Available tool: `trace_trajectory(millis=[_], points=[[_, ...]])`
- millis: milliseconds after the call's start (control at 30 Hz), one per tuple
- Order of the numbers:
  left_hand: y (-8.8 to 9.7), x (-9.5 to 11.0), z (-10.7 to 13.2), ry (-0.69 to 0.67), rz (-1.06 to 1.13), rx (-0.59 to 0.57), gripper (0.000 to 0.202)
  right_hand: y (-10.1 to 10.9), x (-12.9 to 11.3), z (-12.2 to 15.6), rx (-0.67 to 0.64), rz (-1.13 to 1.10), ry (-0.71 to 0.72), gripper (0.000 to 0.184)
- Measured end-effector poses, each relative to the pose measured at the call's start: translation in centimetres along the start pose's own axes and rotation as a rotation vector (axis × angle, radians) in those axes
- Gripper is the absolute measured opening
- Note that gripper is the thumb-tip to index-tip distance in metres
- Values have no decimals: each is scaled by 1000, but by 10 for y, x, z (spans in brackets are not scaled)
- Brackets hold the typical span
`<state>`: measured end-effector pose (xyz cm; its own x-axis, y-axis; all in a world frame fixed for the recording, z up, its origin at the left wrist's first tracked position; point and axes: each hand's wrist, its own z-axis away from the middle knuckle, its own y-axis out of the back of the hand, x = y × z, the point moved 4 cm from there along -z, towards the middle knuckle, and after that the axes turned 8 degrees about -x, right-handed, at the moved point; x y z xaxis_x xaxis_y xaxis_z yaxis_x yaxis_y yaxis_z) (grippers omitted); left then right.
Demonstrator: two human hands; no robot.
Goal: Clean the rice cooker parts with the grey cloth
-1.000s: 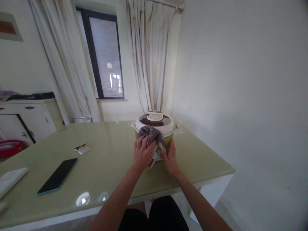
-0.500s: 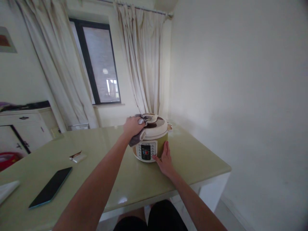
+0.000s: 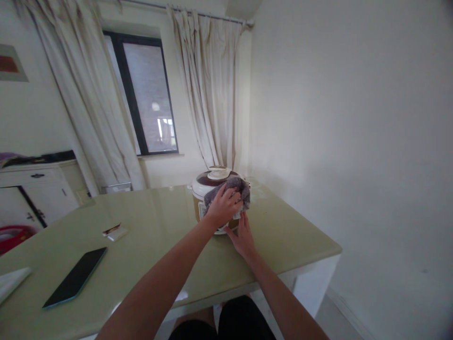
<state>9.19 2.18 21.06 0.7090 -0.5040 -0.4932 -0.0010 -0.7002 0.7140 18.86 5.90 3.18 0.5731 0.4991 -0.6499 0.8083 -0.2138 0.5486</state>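
A white and olive electric cooker [image 3: 200, 190] with a brown-topped lid stands upright on the table, its lid closed. My left hand [image 3: 222, 208] is closed on a grey cloth [image 3: 244, 189], pressing it against the front right of the lid and upper body. The cloth and hand cover most of the control panel. Low on the cooker's right side rests my right hand [image 3: 244, 240], fingers stretched upward along the body and thumb apart towards the front.
On the pale green table [image 3: 148, 264] lie a dark tablet [image 3: 76, 276], a small packet [image 3: 116, 233] and a white object [image 3: 12, 283] at the left edge. A wall rises on the right. A white cabinet [image 3: 53, 189] and red basin [image 3: 16, 237] are at left.
My left hand has moved the cloth from the lid's left side across to its front right, uncovering the left side and hiding the panel. My right hand stays nearly in place.
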Motion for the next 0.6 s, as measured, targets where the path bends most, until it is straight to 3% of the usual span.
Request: trace_trajectory(millis=[167,400,600], points=[[-16,16,13,-101,-35,-42,15,-1,5,4,-16,0,-11,86],[-50,48,49,-159,-128,-43,16,4,3,6,-74,134,34,48],[-50,49,54,-202,-144,6,15,4,15,6,-69,127,-85,39]])
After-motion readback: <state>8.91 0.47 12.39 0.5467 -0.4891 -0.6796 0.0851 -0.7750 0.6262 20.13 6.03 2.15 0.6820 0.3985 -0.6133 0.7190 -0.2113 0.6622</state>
